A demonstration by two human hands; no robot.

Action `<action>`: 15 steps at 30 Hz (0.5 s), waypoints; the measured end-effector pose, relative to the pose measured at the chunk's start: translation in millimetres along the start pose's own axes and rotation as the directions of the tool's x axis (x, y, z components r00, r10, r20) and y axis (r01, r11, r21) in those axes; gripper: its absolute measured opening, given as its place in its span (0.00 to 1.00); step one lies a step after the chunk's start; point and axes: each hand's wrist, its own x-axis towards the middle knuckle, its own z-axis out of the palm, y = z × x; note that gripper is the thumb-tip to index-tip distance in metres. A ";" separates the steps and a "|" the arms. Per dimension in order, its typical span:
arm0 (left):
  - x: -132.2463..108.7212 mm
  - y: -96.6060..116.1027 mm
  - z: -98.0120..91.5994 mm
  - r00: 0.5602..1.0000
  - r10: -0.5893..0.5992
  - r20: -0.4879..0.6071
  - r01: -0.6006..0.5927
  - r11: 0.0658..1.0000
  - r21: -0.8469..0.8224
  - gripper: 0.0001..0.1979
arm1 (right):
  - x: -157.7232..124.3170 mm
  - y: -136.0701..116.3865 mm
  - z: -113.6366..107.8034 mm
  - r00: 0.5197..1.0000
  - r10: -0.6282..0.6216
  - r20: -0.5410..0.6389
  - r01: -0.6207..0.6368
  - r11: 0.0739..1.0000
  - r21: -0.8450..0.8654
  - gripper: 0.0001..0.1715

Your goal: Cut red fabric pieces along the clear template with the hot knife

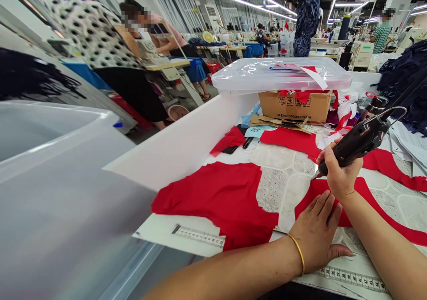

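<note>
My right hand (343, 175) is wrapped round a black handheld power tool (356, 142), gripped near its lower end. A curved wire and a dark cord run from its back. The tool's narrow tip points down at the upper left edge of a red fabric piece (363, 193); I cannot tell whether it touches. Flat on that same piece lies my left hand (320, 229), fingers stretched out and thumb spread, with a gold bangle at the wrist. Left of it is a larger red fabric piece (213, 193), somewhat creased. Another red strip (290, 139) lies further back.
Along the table's front edge runs a measuring tape (353, 277). A cardboard box (293, 106) with a clear plastic lid (280, 75) on top stands behind. A white panel (173, 142) borders the left side, beside a translucent bin (60, 202). Co-workers are at machines beyond.
</note>
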 end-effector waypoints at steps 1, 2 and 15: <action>0.1 0.0 0.3 1.000 -0.001 -0.003 0.001 1.000 0.002 0.47 | -1.2 -1.6 0.2 1.000 0.005 -0.016 -0.005 1.000 0.011 0.14; 0.3 0.0 0.7 1.000 -0.001 -0.005 0.001 1.000 -0.001 0.47 | -2.6 -4.3 0.4 0.999 0.008 -0.032 -0.007 0.999 0.035 0.15; 2.5 2.2 -0.1 1.000 -0.019 0.021 0.019 0.999 -0.027 0.44 | -16.3 -24.5 -0.5 0.998 0.052 0.044 -0.056 0.994 0.096 0.12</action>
